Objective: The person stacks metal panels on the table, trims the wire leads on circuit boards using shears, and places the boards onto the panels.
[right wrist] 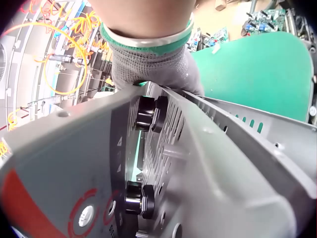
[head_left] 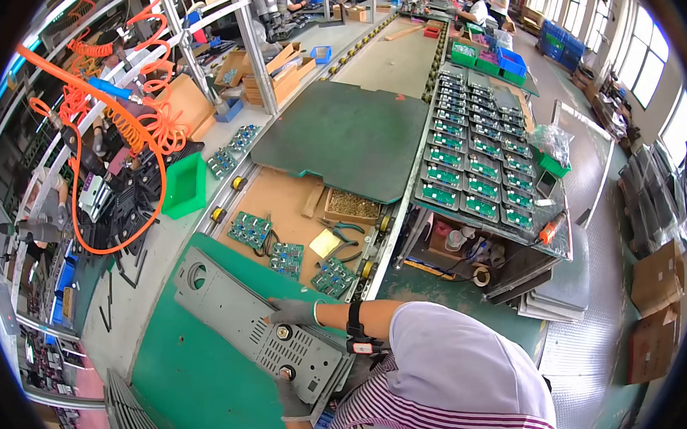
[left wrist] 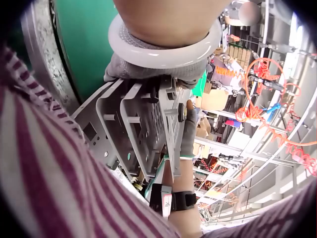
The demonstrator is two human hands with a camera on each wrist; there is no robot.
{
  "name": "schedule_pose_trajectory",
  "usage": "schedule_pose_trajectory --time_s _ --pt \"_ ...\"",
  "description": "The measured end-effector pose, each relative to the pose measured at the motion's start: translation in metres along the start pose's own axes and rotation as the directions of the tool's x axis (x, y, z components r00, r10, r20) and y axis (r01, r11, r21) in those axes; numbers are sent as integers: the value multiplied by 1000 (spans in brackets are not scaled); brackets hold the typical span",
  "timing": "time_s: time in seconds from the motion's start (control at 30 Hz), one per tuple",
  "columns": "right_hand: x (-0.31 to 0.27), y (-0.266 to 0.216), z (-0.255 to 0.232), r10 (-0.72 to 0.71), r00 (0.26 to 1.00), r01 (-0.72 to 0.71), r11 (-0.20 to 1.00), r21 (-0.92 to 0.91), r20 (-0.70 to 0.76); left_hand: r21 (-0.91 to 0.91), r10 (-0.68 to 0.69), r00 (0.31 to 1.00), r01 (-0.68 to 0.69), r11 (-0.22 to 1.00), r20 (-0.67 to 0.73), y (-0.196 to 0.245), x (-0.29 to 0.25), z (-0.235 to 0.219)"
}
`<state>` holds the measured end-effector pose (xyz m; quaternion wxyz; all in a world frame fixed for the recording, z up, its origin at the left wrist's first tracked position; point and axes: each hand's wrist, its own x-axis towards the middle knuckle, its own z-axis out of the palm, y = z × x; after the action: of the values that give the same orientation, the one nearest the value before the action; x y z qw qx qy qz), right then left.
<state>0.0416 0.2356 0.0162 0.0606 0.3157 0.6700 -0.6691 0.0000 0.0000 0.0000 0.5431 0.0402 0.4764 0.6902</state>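
Long grey metal panels [head_left: 228,310] with slots and holes lie stacked at an angle over the green mat, the lower end nearest the body. My gloved left hand [head_left: 293,402] grips the lower end, and my gloved right hand [head_left: 296,312] grips the long far edge. Two black round fittings [head_left: 284,332] stand on the top panel between them. In the left wrist view my left hand [left wrist: 153,69] covers the ends of several folded panels [left wrist: 141,116]. Below my right hand [right wrist: 156,69], the right wrist view shows a panel face with red markings [right wrist: 69,153] beside the fittings [right wrist: 146,114]. Some fingertips are hidden.
Beyond the green mat [head_left: 184,363] lie circuit boards [head_left: 287,259], pliers [head_left: 343,228] and a yellow pad [head_left: 324,243]. A green bin [head_left: 185,185] stands at left under orange coiled hoses. Trays of boards [head_left: 443,156] fill the right bench. More panels [head_left: 133,423] stand at the mat's lower edge.
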Motion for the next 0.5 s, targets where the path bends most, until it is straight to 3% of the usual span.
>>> schedule_pose_trajectory --time_s 0.07,0.1,0.17,0.23,0.27,0.3,0.37,0.43,0.47,0.5 --pt "-1 14 16 -19 999 14 988 -157 -33 26 34 998 -33 999 -43 3 -19 8" --pt "10 -2 -39 -67 996 55 978 -201 -55 39 123 992 -122 992 -29 3 31 43" --pt "-27 6 -37 -5 1000 5 988 -155 -2 91 133 980 -120 989 -146 -1 13 52" --pt "-58 28 -42 -83 996 74 956 -283 -19 141 94 977 -68 988 -190 -16 13 37" --pt "-75 31 -50 -13 998 21 989 -143 60 150 50 977 -19 989 -208 -23 18 21" --pt "-90 37 -51 66 984 -65 998 -13 163 305 106 984 -59 951 -140 -34 22 5" --pt "-70 99 -27 -192 979 178 968 -178 -62 226 -97 980 135 965 -174 -24 18 17" --pt "-85 91 -23 -216 976 215 975 -62 -13 60 -94 977 108 992 -192 -8 -2 44" --pt "-86 81 -25 -170 985 169 980 -103 8 272 10 976 51 961 -219 -2 1 42" --pt "-85 68 -27 -129 992 130 981 -146 12 341 142 967 -63 938 -212 5 -1 49"
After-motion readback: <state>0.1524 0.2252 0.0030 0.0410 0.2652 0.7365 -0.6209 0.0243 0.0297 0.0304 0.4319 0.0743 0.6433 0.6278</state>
